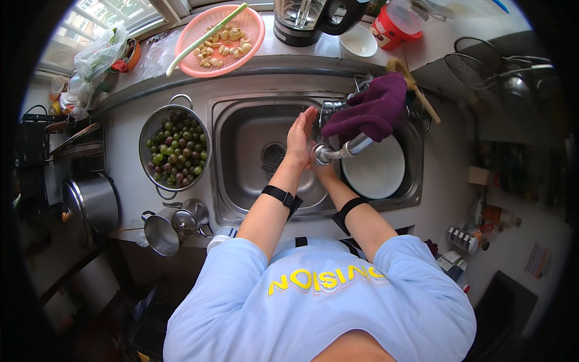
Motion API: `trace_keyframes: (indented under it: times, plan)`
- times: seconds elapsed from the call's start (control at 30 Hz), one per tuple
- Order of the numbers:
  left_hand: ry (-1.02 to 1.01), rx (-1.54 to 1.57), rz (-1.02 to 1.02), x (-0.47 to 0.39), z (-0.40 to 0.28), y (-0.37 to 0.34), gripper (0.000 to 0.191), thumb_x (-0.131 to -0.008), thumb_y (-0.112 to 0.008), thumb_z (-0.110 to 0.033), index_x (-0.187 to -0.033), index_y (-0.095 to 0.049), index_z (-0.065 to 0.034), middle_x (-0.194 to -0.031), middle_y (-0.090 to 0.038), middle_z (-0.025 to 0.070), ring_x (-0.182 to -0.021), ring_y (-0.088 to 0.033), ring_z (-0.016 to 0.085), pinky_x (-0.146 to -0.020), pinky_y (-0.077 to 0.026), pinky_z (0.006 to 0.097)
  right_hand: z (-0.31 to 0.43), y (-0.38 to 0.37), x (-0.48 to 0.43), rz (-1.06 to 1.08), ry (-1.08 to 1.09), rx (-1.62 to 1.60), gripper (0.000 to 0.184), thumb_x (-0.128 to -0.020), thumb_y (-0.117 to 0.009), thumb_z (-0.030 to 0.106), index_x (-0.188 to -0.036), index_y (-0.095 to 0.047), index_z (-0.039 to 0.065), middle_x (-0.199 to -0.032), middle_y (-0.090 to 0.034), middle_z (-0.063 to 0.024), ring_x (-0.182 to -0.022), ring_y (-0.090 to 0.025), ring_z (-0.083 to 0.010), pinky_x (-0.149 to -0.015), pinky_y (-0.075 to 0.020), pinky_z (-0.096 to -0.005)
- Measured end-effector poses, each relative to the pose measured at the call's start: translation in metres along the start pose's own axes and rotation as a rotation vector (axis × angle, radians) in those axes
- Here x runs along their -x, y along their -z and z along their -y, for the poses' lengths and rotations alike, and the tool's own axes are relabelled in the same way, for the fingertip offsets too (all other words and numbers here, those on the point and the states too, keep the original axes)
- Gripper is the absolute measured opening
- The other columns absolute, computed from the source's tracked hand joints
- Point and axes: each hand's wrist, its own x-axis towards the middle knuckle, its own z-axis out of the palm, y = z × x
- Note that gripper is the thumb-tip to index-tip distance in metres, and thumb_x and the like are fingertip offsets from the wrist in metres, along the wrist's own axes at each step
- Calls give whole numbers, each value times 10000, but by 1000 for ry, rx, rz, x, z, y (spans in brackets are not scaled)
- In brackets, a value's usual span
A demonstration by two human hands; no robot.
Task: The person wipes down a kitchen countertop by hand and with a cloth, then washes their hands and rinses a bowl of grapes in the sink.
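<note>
Over the stainless steel sink [239,135], my left hand [298,138] is raised near the faucet head [321,154], palm turned towards my right hand, holding nothing that I can see. Most of my right hand [320,168] is hidden beneath the faucet head. A purple cloth [371,108] drapes over the faucet pipe. To the right, a pale round basin [377,169] sits in the smaller sink bowl. A steel colander [147,120] full of grapes [178,149] stands left of the sink.
Beyond the sink are a pink basket [253,31] with garlic cloves and a green stalk, a blender [298,22], a white bowl [358,41] and a red tub [391,29]. Steel pots [161,235] stand near the front left edge. Wire strainers [472,70] hang at the right.
</note>
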Motion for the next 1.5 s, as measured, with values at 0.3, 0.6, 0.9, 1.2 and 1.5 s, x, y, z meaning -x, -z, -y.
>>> trace_keyframes:
  times: [0.3, 0.6, 0.9, 1.2, 1.5]
  plan:
    - [170, 76, 241, 16, -6, -23, 749, -1006, -176, -634, -1538, -248, -111, -1447, -497, 119, -1366, -410, 241, -1164, -266, 361, -8, 30, 63, 88, 131, 548, 448, -908, -589, 326, -1266, -602, 57, -1194, -641, -240, -1113, -611, -405, -957, -476, -437]
    - [-75, 208, -321, 40, 3, 61, 635, -937, -638, -392, -1446, -341, -156, -1401, -473, 88, -1218, -523, 232, -969, -438, 396, 64, 93, 126, 44, -179, 657, 436, -896, -593, 377, -1288, -628, 189, -1382, -569, -80, -1268, -526, -275, -1100, -305, -561]
    - [-393, 584, -1037, 93, -128, 102, 729, -877, -709, -344, -1223, -288, 140, -1045, -522, 203, -768, -675, 316, -666, -646, 360, 53, 86, 110, 106, 13, 243, 430, -893, -599, 332, -1228, -656, 68, -1105, -706, -157, -1021, -671, -312, -888, -512, -375]
    - [-281, 479, -1095, 84, -149, 163, 531, -823, -398, 101, -1285, -138, 140, -1090, -533, 318, -674, -673, 362, -522, -643, 353, 56, 76, 84, 118, 105, 95, 393, -922, -582, 319, -1197, -665, 50, -1052, -722, -136, -963, -686, -299, -853, -519, -346]
    - [-374, 211, -896, 123, -116, 94, 750, -776, -446, 73, -1384, -19, -30, -1233, -426, 293, -808, -671, 356, -641, -654, 365, 41, 86, 20, -223, 313, -142, 453, -942, -569, 389, -1209, -630, 27, -1053, -707, -181, -1016, -669, -278, -865, -485, -376]
